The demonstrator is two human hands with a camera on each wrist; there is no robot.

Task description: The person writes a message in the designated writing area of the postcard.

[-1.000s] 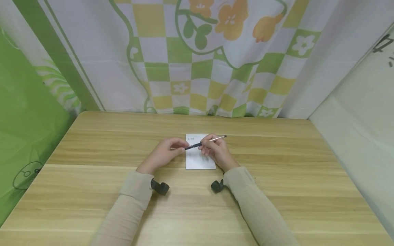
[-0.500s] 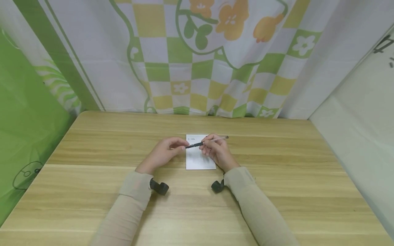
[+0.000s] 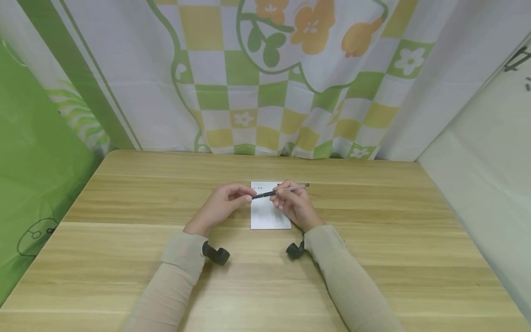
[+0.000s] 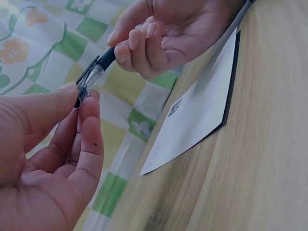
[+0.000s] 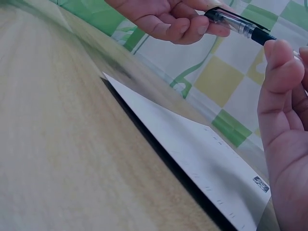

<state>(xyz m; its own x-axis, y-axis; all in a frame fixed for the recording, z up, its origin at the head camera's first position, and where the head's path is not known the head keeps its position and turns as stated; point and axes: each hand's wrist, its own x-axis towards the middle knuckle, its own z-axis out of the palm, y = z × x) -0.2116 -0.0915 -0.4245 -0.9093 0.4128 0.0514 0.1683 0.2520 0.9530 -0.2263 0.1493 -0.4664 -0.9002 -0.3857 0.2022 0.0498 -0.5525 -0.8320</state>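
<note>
Both hands hold a gel pen point(image 3: 265, 194) up over a white notepad point(image 3: 269, 217). My left hand point(image 3: 224, 205) pinches the end of the pen's clear cap point(image 4: 96, 73) between thumb and fingertips; the cap has a black clip. With thumb and fingers, my right hand point(image 3: 293, 205) grips the pen near its dark grip section point(image 5: 260, 36), and the barrel points off to the right. In the right wrist view the cap point(image 5: 235, 22) still covers the writing end. Faint print and a small dark picture show on the notepad's top sheet point(image 4: 197, 106).
The notepad lies on a wood-grain table point(image 3: 124, 193). Behind the table hangs a checked, flowered curtain point(image 3: 274, 92). A green sheet point(image 3: 41, 138) borders the left side, a pale wall point(image 3: 489, 129) the right. Each wrist wears a black camera mount point(image 3: 215, 253).
The pen has swung slightly closer to level, its cap end rising a little. Both hands have shifted very slightly to the right, keeping their hold on it.
</note>
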